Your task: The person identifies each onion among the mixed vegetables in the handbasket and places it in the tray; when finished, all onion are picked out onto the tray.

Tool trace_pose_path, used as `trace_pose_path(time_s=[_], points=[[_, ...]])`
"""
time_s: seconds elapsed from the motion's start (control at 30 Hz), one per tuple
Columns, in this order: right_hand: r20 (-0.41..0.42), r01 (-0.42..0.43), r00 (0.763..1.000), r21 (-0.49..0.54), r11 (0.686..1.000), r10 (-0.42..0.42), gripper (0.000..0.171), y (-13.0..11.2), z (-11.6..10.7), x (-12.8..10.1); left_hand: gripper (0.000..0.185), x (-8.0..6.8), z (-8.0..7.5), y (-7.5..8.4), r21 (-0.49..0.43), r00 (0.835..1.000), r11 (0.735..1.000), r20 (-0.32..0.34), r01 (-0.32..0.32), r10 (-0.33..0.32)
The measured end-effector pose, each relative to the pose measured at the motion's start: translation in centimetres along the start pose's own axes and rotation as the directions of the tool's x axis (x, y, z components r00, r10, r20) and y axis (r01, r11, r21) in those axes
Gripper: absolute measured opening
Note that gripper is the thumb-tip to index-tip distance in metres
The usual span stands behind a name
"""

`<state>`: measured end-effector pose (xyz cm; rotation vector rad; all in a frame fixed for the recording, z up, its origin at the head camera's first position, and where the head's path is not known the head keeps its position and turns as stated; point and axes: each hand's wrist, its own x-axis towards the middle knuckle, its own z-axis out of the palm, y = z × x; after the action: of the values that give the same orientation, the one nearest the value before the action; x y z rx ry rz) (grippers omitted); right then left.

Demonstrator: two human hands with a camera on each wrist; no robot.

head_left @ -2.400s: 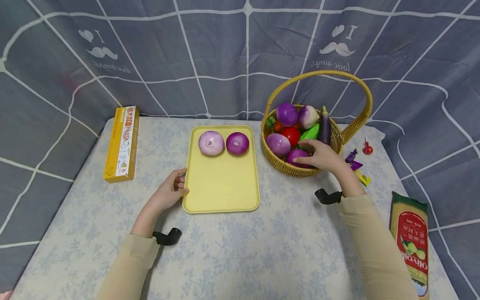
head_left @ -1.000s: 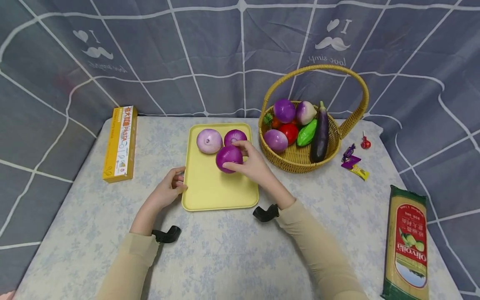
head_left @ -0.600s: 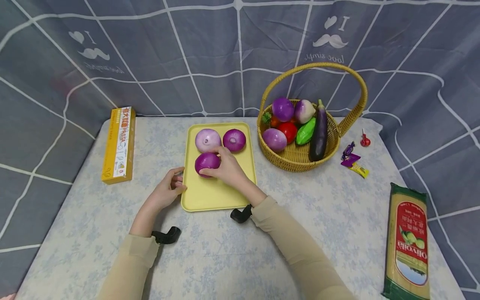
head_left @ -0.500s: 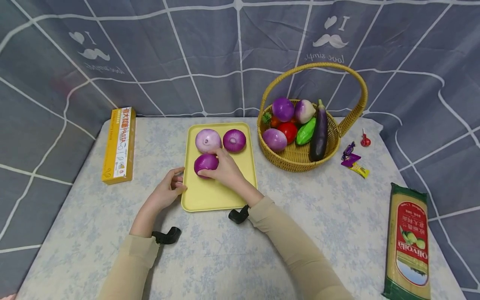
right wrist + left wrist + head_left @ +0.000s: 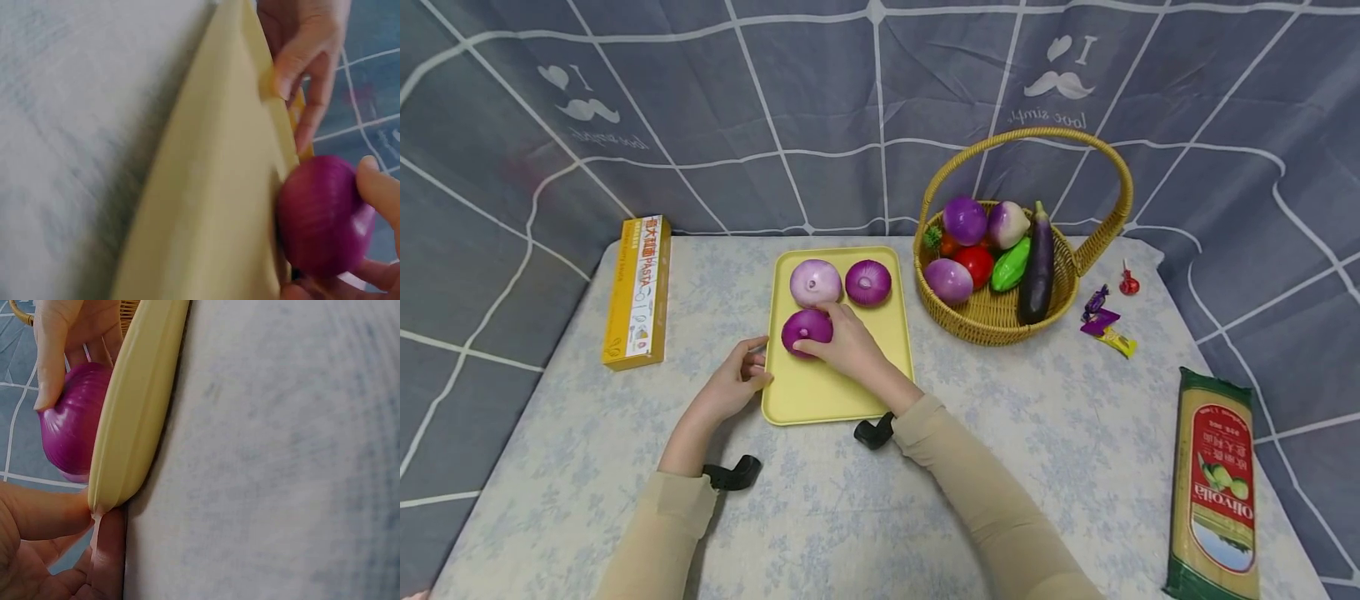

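Note:
My right hand (image 5: 852,346) grips a dark purple onion (image 5: 802,327) between thumb and fingers, low over the left part of a yellow tray (image 5: 820,396). Behind it on the tray sit a pale purple onion (image 5: 814,282) and another dark purple onion (image 5: 868,283), side by side. At the tray's left edge my left hand (image 5: 733,385) pinches the rim, its thumb on top and the fingers beneath in the left wrist view. The right wrist view has the held onion (image 5: 322,215) right against the tray's inner surface.
A wicker basket (image 5: 985,332) of vegetables, with an eggplant (image 5: 1037,267) and a tomato (image 5: 975,265), stands at the back right under a tall handle. Wrapped candies (image 5: 1105,323) and an Olivoilà pasta bag (image 5: 1213,492) lie farther right. A yellow pasta box (image 5: 636,292) is at the left.
My right hand has taken the dark purple onion out of the basket, carried it left over the tray and brought it in front of the pale onion. The left hand stays at the rim.

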<state>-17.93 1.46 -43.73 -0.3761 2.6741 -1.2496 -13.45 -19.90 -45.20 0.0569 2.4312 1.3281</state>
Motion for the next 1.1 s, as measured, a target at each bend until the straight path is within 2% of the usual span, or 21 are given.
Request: trace_pose_path(time_s=[0.13, 0.27, 0.4, 0.6, 0.7, 0.83, 1.1], points=[[-0.015, 0.009, 1.000, 0.013, 1.000, -0.009, 0.066, -0.2, -1.6, -0.6, 0.060, 0.0, 0.0, -0.2, -0.005, 1.000, 1.000, -0.002, -0.008, 0.008], [-0.092, 0.051, 0.995, 0.046, 0.998, -0.047, 0.055, -0.1, -4.3, -1.3, 0.059, -0.1, 0.0, -0.2, -0.007, 1.000, 1.000, -0.008, -0.016, 0.016], [-0.197, 0.094, 0.977, 0.051, 0.994, -0.082, 0.040, 0.6, -7.6, -2.0, 0.059, 0.0, 0.0, -0.2, -0.004, 1.000, 1.000, -0.008, -0.017, 0.017], [-0.313, 0.115, 0.947, 0.104, 0.988, -0.078, 0.032, 2.6, -12.2, -3.0, 0.059, 0.0, 0.0, -0.2, 0.001, 1.000, 1.000, -0.006, -0.017, 0.017], [-0.347, 0.096, 0.937, 0.127, 0.987, -0.047, 0.033, 3.8, -13.9, -3.3, 0.059, 0.0, -0.1, -0.3, -0.002, 1.000, 1.000, -0.011, -0.018, 0.018], [-0.354, 0.029, 0.935, 0.106, 0.994, 0.010, 0.036, 5.3, -15.6, -3.5, 0.058, 0.1, 0.0, -0.4, -0.005, 1.000, 1.000, -0.013, -0.023, 0.023], [-0.346, -0.077, 0.933, 0.082, 0.994, 0.100, 0.048, 7.6, -17.3, -3.5, 0.059, 0.0, -0.1, -0.2, -0.016, 1.000, 1.000, -0.011, -0.021, 0.020]])
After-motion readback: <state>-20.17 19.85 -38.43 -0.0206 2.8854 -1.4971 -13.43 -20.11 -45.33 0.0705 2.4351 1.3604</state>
